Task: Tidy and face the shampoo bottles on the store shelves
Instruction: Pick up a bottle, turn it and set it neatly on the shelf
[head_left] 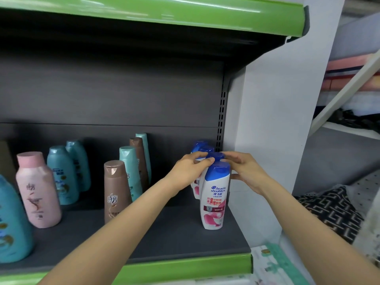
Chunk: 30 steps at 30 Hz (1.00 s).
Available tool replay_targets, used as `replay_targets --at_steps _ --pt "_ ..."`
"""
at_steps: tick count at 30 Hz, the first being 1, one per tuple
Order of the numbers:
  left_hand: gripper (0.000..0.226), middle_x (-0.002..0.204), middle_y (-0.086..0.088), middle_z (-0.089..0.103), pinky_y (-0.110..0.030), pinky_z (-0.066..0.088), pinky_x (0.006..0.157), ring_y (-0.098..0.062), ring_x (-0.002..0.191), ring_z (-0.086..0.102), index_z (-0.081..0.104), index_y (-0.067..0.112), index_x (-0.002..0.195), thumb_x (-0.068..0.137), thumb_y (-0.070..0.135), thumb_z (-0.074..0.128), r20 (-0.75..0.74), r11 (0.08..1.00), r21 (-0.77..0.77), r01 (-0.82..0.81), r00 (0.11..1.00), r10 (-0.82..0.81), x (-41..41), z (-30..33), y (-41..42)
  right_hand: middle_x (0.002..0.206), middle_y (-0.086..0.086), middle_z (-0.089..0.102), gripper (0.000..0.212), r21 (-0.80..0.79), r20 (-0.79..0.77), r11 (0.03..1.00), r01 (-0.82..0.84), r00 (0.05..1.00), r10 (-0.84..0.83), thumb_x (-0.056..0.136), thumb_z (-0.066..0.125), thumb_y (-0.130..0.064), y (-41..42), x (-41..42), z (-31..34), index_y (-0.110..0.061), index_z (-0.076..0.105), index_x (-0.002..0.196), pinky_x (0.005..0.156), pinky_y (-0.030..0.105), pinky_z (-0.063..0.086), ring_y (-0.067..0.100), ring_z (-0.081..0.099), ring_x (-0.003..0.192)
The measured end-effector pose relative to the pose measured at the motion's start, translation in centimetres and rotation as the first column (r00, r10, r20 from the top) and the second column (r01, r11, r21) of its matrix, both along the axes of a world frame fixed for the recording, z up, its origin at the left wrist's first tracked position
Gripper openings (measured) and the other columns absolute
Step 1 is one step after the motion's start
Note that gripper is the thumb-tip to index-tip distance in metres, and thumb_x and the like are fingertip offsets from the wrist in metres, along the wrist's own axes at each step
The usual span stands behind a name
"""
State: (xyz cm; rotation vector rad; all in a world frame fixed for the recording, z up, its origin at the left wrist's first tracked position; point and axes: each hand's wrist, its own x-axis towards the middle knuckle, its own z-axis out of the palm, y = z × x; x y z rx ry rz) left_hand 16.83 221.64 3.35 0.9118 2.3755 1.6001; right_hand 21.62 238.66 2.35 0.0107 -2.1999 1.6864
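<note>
Hugging shelf's (164,233) right edge, bottles (214,194)

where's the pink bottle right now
The pink bottle stands upright at the left of the shelf in the head view, in front of two teal bottles, left of a brown bottle.

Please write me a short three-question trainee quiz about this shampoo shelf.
1. True or false: both hands are on the row of blue-capped Head & Shoulders bottles.
2. Which cap colour has the bottle nearest the left edge of the view: A pink, B teal, C brown?
3. Fill in: the front edge of the shelf is ____.

Key
1. True: the left hand and right hand hold the second bottle's cap.
2. B, the teal bottle.
3. Green.
</note>
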Motion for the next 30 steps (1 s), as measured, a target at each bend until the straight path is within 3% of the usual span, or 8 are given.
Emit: replay_targets --at_steps 9,14,18,20,23,27,30 --pt "0.047 0.136 -0.004 0.049 -0.016 0.041 0.063 -0.016 0.113 0.055 0.043 0.026 0.136 0.092 0.043 0.050 0.064 1.000 -0.003 -0.021 0.998 0.021 0.0 0.1 0.4 0.089 0.001 0.068 0.013 0.016 -0.044 0.993 0.116 0.992 -0.115 0.092 0.057 -0.009 -0.4 -0.5 1.7 -0.009 0.067 0.100 0.057 0.013 0.051 0.009 0.065 0.078" --pt "0.046 0.136 -0.002 0.049 -0.017 0.039 0.061 -0.015 0.111 0.054 0.044 0.026 0.136 0.093 0.041 0.050 0.089 1.000 -0.019 -0.021 0.996 0.023 0.0 0.3 0.5 0.090 0.001 0.068 0.011 0.075 0.000 0.988 0.136 0.991 -0.136 0.092 0.058 -0.010 -0.3 -0.6 2.1 -0.013 0.067 0.098 0.065 0.020 0.054 0.010 0.064 0.079" --pt "0.032 0.126 -0.002 0.057 -0.025 0.045 0.082 -0.018 0.108 0.057 0.056 0.021 0.122 0.093 0.034 0.051 -0.004 0.991 0.017 -0.130 0.991 0.130 -1.2 1.0 0.3 0.080 -0.004 0.067 0.011 0.125 0.005 0.985 0.120 0.993 -0.121 0.091 0.060 -0.012 0.1 -0.4 3.0 -0.012 0.068 0.098 0.077 0.029 0.053 0.007 0.062 0.072" --pt "0.026 0.122 -0.004 0.061 -0.022 0.041 0.085 -0.019 0.108 0.058 0.059 0.018 0.118 0.094 0.023 0.051 -0.120 0.974 0.004 -0.226 0.967 0.225 -2.3 1.7 0.6 0.073 -0.006 0.065 0.011 0.161 0.004 0.979 0.122 0.992 -0.124 0.090 0.061 -0.013 0.2 -0.6 3.5 -0.010 0.068 0.099 0.077 0.029 0.052 0.005 0.060 0.067" --pt "0.029 0.123 -0.005 0.061 -0.017 0.036 0.085 -0.018 0.113 0.055 0.058 0.013 0.122 0.093 0.013 0.050 -0.235 0.962 -0.059 -0.266 0.940 0.246 -3.8 2.2 1.5 0.084 -0.004 0.067 0.013 0.235 0.051 0.966 0.104 0.992 -0.119 0.087 0.066 -0.015 0.0 -1.1 3.9 -0.012 0.068 0.100 0.075 0.028 0.053 0.006 0.061 0.075" --pt "0.041 0.129 -0.008 0.056 -0.024 0.038 0.092 -0.021 0.118 0.053 0.052 0.011 0.129 0.089 0.018 0.061 -0.163 0.969 -0.145 -0.200 0.971 0.176 -5.3 1.2 2.6 0.087 -0.003 0.066 0.018 0.253 0.079 0.963 0.089 0.991 -0.112 0.085 0.069 -0.014 0.0 -1.2 3.8 -0.011 0.068 0.102 0.059 0.013 0.050 0.006 0.061 0.077" --pt "0.044 0.128 -0.008 0.056 -0.029 0.040 0.095 -0.022 0.118 0.052 0.053 0.012 0.127 0.086 0.018 0.065 -0.097 0.983 -0.110 -0.148 0.986 0.137 -5.9 0.5 2.7 0.088 -0.003 0.065 0.018 0.265 0.082 0.960 0.093 0.990 -0.119 0.085 0.068 -0.012 0.2 -1.3 3.6 -0.011 0.067 0.103 0.060 0.013 0.050 0.006 0.061 0.078"
